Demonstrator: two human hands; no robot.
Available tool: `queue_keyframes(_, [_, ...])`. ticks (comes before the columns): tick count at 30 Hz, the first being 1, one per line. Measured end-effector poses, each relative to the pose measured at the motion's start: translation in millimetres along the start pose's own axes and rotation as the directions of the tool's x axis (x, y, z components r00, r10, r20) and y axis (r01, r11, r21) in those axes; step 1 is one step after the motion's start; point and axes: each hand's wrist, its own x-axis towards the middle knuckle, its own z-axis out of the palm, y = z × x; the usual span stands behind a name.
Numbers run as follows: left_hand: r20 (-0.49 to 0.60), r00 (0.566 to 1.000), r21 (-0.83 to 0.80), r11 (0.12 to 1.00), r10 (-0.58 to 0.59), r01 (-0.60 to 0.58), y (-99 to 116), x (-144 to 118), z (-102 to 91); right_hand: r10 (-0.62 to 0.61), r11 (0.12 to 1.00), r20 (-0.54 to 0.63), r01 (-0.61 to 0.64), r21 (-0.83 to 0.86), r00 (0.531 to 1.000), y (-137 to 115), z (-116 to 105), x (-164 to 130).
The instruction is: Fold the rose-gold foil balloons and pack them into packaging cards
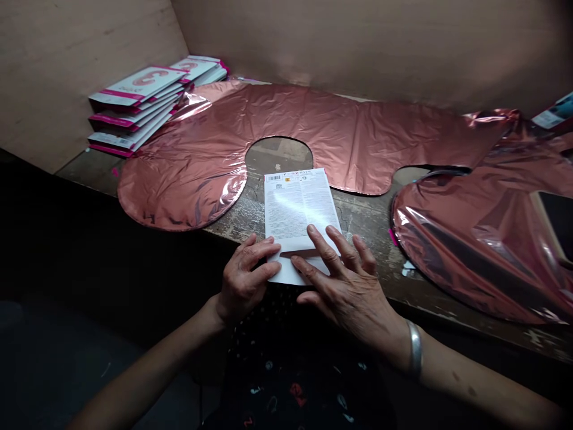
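Your left hand (pixel 244 280) and right hand (pixel 347 280) press flat on the near end of the white packet (pixel 299 215), fingers spread, clamped on nothing; its long axis runs away from you across the worn desk (pixel 367 221), pink foil balloons (pixel 286 125) beyond
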Motion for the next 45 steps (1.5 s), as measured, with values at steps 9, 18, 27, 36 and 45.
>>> queue_keyframes(9, [-0.008, 1.0, 0.001, 1.0, -0.015, 0.015, 0, 2, -0.7, 0.011, 1.0, 0.021, -0.01, -0.026, 1.0, -2, 4, 12])
queue_keyframes(18, [0.018, 0.999, 0.006, 1.0, 0.027, -0.027, -4, 1, -2.8, 0.003, 0.997, 0.026, -0.005, 0.078, 1.0, 3, -2, 14])
queue_keyframes(27, [0.045, 0.997, 0.025, 0.997, 0.07, -0.071, -9, 1, -3.8, -0.01, 0.984, -0.03, 0.015, 0.18, 1.0, 71, -20, -30])
queue_keyframes(36, [0.072, 0.994, 0.023, 0.996, 0.083, -0.084, -15, -2, -6.2, -0.215, 0.972, 0.161, 0.194, 0.135, 0.963, 78, -13, -17])
queue_keyframes(45, [0.11, 0.994, -0.003, 1.0, 0.02, -0.019, -10, 1, -11.2, -0.207, 0.963, 0.074, 0.19, 0.192, 0.976, 76, -14, -14])
